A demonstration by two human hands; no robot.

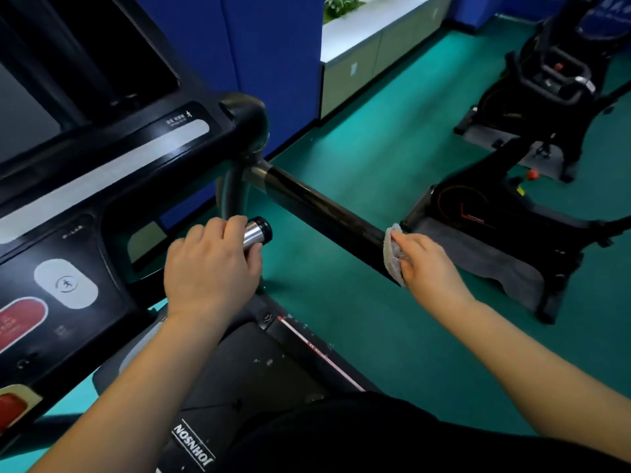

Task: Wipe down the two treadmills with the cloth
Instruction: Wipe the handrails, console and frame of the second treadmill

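Observation:
I stand on a black treadmill whose console [102, 172] fills the left side, with its belt deck [246, 363] below me. A black side handrail [317, 209] runs from the console's right corner down to the right. My right hand [426, 264] presses a small grey cloth [392, 254] against the near end of that handrail. My left hand [211, 268] is closed around a short silver grip [256, 233] with a black end cap that juts out under the console.
Two black exercise bikes [495, 216] [553, 83] stand on grey mats on the green floor to the right. A blue wall [273, 63] and a low white-topped cabinet [368, 46] with plants lie beyond the handrail.

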